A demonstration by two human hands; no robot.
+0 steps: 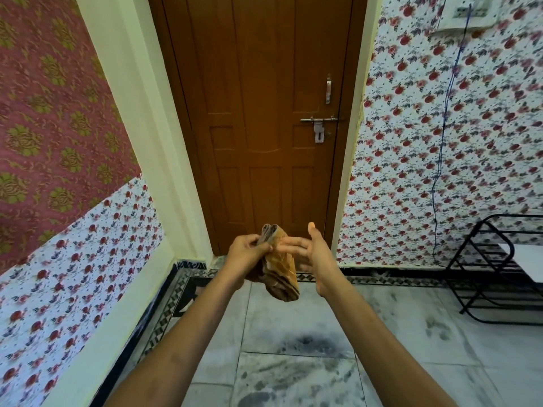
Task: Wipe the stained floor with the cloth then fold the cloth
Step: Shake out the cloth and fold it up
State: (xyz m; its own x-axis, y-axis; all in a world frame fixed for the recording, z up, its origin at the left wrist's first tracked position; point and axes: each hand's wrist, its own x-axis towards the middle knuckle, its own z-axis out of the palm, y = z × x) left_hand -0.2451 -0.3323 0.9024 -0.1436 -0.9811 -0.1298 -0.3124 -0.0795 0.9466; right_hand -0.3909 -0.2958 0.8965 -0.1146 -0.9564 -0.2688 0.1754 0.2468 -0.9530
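Observation:
A brown and orange cloth (280,270) hangs bunched in the air in front of the door, well above the floor. My left hand (246,251) grips its upper part between thumb and fingers. My right hand (313,251) is beside the cloth on the right, its fingers spread and the fingertips touching the fabric, not closed on it. Below my arms the grey marble floor (396,333) carries a dark smudged stain (305,345), with more dark streaks lower down.
A closed brown wooden door (264,113) with a metal latch (318,124) stands straight ahead. Floral-papered walls flank it. A black metal rack (499,268) stands on the floor at the right. A blue cord (440,148) hangs down the right wall.

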